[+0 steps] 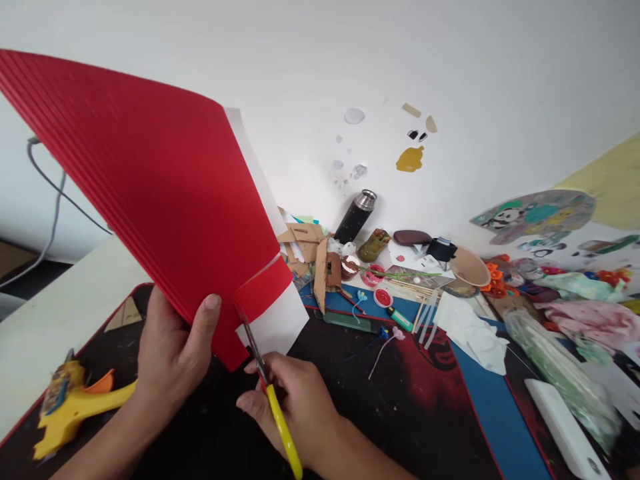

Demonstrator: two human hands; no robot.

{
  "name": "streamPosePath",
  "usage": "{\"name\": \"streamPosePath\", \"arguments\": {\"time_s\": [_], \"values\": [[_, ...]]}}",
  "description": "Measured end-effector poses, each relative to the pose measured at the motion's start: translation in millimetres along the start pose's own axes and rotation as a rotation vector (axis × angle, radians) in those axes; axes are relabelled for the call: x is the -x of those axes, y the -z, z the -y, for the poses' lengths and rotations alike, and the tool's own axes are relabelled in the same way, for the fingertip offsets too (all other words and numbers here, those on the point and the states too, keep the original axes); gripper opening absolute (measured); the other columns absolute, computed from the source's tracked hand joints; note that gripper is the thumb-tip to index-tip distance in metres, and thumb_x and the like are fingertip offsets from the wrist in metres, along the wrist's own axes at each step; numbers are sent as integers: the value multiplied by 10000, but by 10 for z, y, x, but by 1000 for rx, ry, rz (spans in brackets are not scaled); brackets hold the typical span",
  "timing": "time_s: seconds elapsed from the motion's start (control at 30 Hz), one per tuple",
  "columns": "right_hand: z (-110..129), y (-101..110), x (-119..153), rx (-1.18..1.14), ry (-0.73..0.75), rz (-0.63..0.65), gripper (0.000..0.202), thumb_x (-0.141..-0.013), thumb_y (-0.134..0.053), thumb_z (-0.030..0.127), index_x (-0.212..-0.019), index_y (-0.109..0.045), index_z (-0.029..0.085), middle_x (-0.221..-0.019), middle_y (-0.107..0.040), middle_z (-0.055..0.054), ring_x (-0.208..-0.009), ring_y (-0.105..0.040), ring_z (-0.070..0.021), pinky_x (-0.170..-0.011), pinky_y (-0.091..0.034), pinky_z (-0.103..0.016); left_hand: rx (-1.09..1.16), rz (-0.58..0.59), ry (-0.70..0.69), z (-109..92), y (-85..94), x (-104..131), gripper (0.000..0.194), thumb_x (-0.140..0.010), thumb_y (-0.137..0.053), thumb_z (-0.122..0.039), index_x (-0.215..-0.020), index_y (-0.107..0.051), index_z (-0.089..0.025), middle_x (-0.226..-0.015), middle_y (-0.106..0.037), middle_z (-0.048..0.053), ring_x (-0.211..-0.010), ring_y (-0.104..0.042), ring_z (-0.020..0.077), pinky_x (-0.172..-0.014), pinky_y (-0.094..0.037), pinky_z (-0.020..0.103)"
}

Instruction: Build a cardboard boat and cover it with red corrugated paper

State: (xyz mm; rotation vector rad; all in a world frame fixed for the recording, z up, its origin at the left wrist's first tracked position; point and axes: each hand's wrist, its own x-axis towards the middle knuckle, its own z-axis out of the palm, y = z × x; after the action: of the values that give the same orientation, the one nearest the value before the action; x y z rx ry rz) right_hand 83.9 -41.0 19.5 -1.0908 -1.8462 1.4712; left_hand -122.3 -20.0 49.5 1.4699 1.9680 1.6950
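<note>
A large stack of red paper point(165, 173), its left edge fanned into layers, is held up by my left hand point(175, 347). The thumb presses the front face and the fingers go behind. Yellow-handled scissors point(280, 420) are gripped in my right hand point(295, 400), with the blades at a cut near the lower right of the red paper. A red strip point(265, 290) there is partly separated from the sheet by a slit. White paper point(280, 327) shows behind the red, at the right side and bottom corner.
A yellow glue gun point(75, 413) lies at left on the dark mat point(390, 427). Behind are a black thermos point(356, 217), cardboard pieces point(305, 233), a green-capped tube point(400, 319) and pipe-cleaner flowers point(397, 333). White tissue point(470, 333), a bowl point(473, 267) and a white device point(565, 427) sit right.
</note>
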Motion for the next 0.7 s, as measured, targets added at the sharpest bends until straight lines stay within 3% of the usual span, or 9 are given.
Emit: {"name": "streamPosePath", "arguments": {"time_s": [0.43, 0.7], "values": [[53, 16, -42, 165, 53, -33, 552, -960, -747, 757, -1061, -786, 216, -787, -726, -26, -667, -638, -179, -659, -501, -269, -9, 41, -33, -54, -9, 47, 416, -1000, -595, -616, -1155, -653, -235, -1087, -723, 112, -949, -696, 342, -898, -569, 529], [90, 68, -54, 193, 62, -41, 542, -944, -771, 756, -992, -790, 217, -805, -751, -37, -674, -646, -182, -667, -503, -272, 56, 71, -5, 89, -15, 92, 507, -1028, -538, -702, -1229, -638, -247, -1161, -715, 124, -1065, -698, 375, -1030, -542, 582]]}}
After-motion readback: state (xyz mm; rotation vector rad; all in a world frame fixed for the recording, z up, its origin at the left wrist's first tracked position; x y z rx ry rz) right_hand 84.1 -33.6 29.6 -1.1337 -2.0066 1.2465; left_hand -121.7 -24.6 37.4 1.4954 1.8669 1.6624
